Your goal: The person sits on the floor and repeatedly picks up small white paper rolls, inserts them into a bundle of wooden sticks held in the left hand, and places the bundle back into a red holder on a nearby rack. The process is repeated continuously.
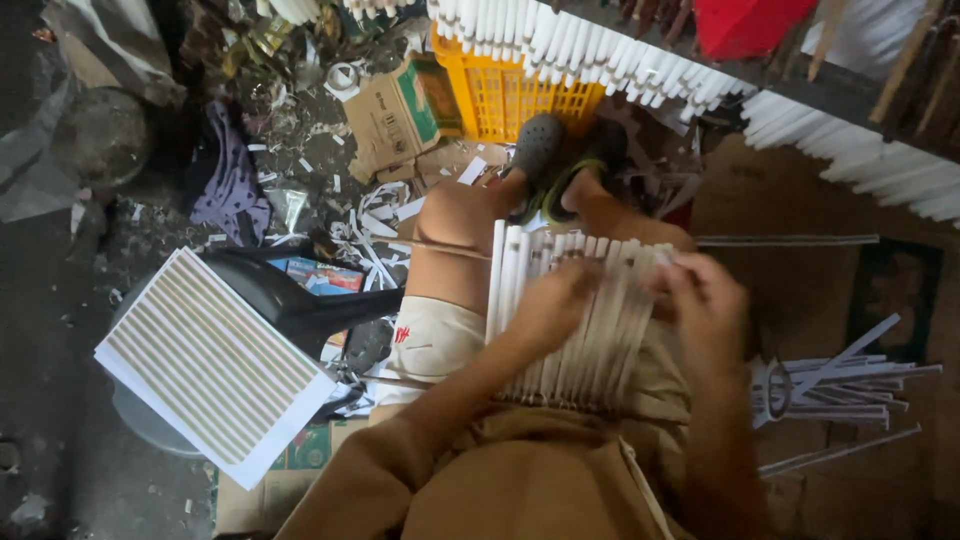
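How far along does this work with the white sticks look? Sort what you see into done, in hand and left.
Done: a striped sheet with even rows lies on the stool at the left. In hand: a row of white sticks lies across the lap, left hand and right hand on it. Left: loose sticks lie at the right; how many are needed cannot be told.

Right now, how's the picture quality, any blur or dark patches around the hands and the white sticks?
Head view: the right hand is smeared by motion blur, the left hand softer but readable; the white sticks on the lap are evenly lit, no glare; the left floor edge and lower right corner fall into dim shadow; the striped sheet is sharp.
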